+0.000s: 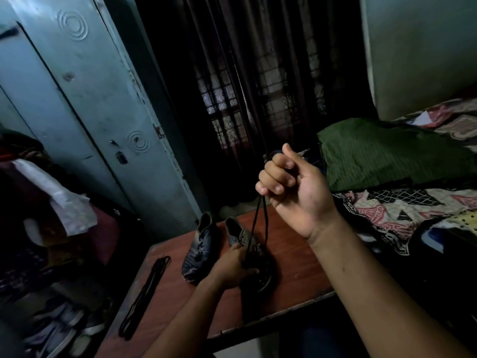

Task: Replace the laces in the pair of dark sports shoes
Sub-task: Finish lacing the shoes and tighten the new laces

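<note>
Two dark sports shoes lie on a reddish wooden table [296, 257]. The left shoe [200, 248] rests alone. My left hand [232, 267] grips the right shoe [254, 257] at its front and holds it down. My right hand [289, 187] is raised high above it, fingers curled round a black lace [258, 223]. Two strands of this lace run taut from my fist down into the right shoe. A second black lace [144, 288] lies stretched out on the table's left side.
A grey metal cupboard [85, 99] stands at the left, with clothes piled in front of it. A dark curtain [245, 86] hangs behind the table. A bed with a green pillow [382, 151] and patterned sheet is at the right.
</note>
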Available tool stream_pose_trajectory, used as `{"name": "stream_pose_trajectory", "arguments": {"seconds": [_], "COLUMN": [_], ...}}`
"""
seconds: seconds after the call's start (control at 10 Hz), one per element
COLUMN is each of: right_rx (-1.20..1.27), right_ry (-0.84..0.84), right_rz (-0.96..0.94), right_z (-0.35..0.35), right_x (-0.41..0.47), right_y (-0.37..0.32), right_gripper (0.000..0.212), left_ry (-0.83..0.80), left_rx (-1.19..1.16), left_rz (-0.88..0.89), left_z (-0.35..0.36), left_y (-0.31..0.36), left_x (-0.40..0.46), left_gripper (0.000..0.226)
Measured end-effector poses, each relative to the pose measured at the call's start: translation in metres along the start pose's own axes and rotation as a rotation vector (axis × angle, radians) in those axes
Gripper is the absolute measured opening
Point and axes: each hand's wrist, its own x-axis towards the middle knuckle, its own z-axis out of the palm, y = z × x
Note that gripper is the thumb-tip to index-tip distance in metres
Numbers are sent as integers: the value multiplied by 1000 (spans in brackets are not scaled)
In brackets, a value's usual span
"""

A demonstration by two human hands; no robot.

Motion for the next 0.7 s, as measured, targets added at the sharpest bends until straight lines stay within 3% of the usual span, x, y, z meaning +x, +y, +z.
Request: {"name": "stream_pose_trajectory", "arguments": {"seconds": [0.1,0.3,0.7], "right_rx": [29,30,54], "right_ry": [-30,-23,-40], "right_rz": [-34,-57,-64], "right_z": [5,13,26], "right_x": [-2,-6,-11], "right_y": [-6,-8,-5], "right_gripper": [43,44,45], "left_ry": [14,6,13], "left_rx": [-50,-33,0], "left_rz": [11,27,53], "left_z": [0,-2,-4], "left_y": [1,4,7], "left_x": [-3,-6,-6], "left_gripper": [72,57,49]}}
